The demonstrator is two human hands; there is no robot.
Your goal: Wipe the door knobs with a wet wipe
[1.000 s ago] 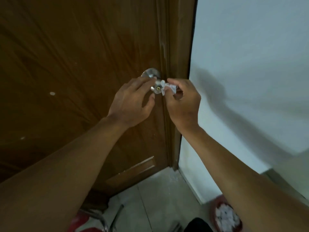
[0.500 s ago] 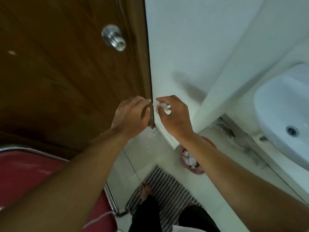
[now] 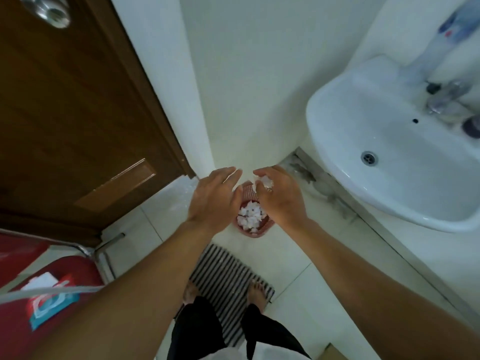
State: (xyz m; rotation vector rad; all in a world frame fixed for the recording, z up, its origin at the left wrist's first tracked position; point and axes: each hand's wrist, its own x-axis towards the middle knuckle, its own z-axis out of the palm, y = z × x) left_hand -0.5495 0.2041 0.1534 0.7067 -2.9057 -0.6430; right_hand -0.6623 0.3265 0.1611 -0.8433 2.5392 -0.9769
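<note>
Holding a crumpled wet wipe (image 3: 265, 183) over the pink bin (image 3: 253, 224).

Your right hand (image 3: 281, 201) has its fingers curled closed around the wipe, directly above the bin, which is full of white used wipes. Your left hand (image 3: 215, 198) is just beside it, fingers loosely spread and holding nothing. The metal door knob (image 3: 46, 10) sits on the brown door (image 3: 65, 105) at the upper left, well apart from both hands. A white sink (image 3: 394, 162) is on the right.

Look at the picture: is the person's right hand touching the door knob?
No: the right hand holds a crumpled wet wipe above the pink waste basket, far from the door knob.
</note>
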